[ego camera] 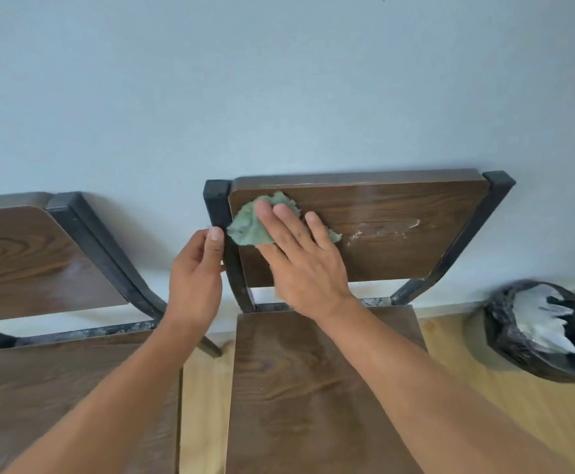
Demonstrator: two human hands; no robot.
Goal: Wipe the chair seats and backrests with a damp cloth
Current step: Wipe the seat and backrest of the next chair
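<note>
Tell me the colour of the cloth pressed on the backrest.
Pale green cloth, under the right hand; seen in the head view.

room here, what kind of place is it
Probably a plain indoor dining or café-type room, though that is a guess: two matching wood-and-metal chairs stand against a bare pale wall on a light wooden floor, beside a bag-lined bin.

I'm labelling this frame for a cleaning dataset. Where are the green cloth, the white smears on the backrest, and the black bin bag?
green cloth (249, 224): head view, bare part left of the fingers.
white smears (381, 230): head view, streak mid-backrest.
black bin bag (505, 333): head view, left rim.
</note>
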